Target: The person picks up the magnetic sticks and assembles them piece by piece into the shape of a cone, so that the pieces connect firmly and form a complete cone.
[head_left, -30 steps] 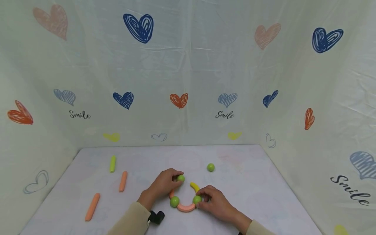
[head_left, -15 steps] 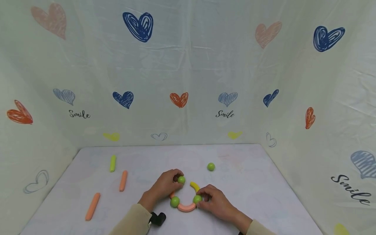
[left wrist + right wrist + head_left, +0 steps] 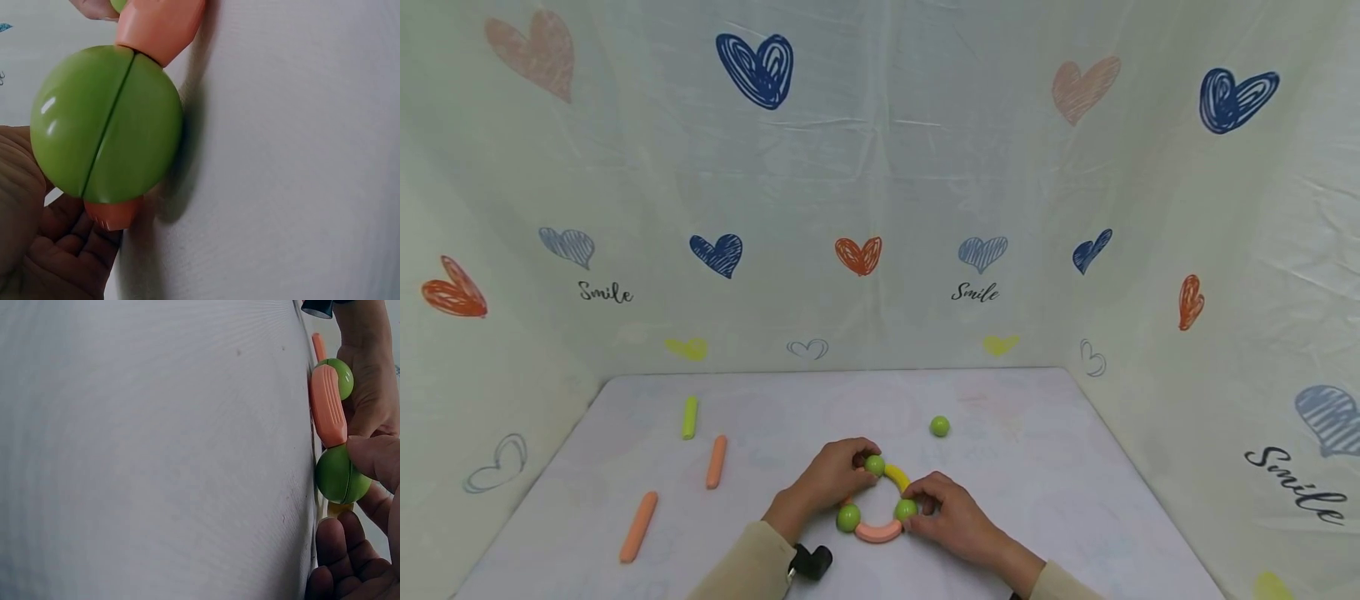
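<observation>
A ring of green balls and curved rods lies on the table in front of me. My left hand (image 3: 829, 477) pinches the far green ball (image 3: 875, 465), whose right side meets the end of a curved yellow rod (image 3: 897, 477). With thumb and fingertips my right hand (image 3: 958, 518) holds the right green ball (image 3: 906, 511) at the yellow rod's near end. A curved salmon rod (image 3: 878, 532) joins that ball to the left green ball (image 3: 848, 518), seen large in the left wrist view as a seamed ball (image 3: 106, 125). An orange rod on the ring's left side is mostly hidden behind my left hand.
A loose green ball (image 3: 939, 426) lies at the back right. Straight pieces lie to the left: a lime rod (image 3: 689, 417), a shorter orange rod (image 3: 717, 462) and a longer orange rod (image 3: 638, 527). A heart-printed curtain (image 3: 910, 317) encloses the table.
My left hand has moved right and slightly nearer with its green ball, closing the gap to the yellow rod's end. The right hand has stayed nearly still on its ball.
</observation>
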The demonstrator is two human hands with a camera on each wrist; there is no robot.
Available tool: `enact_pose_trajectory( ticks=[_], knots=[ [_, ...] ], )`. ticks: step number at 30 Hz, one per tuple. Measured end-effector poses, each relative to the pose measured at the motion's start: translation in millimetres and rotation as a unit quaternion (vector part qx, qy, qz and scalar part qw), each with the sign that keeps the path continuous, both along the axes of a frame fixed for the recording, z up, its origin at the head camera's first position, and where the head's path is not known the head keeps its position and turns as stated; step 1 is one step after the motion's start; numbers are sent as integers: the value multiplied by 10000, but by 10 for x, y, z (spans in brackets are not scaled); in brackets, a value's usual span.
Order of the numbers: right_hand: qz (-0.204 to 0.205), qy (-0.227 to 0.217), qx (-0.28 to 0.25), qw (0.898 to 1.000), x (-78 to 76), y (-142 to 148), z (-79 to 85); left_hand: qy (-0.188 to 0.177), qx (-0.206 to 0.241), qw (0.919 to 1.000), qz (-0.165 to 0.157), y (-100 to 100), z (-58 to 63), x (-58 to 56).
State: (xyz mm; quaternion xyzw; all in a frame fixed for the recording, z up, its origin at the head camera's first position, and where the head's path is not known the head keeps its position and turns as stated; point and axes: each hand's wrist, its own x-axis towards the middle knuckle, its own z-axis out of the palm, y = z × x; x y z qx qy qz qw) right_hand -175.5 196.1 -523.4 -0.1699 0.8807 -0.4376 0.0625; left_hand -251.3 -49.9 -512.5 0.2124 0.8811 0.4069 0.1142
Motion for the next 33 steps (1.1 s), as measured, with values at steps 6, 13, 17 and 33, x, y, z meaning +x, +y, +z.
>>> enact_pose_trajectory(
  ticks=[6,13,17,33],
  knots=[
    [-6,3,85,10000,14,-12,26,37,-8,10000,7,-8,-7,11],
    [-29,-14,107,9999,20,-26,40,125,29,9999,-28,-29,-6,20],
    [-40,24,106,9999,26,-25,37,152,26,9999,-57,-41,-15,16],
    [-76,36,94,9999,6,-28,-3,233,35,9997,23,-58,-33,12]
  ],
)
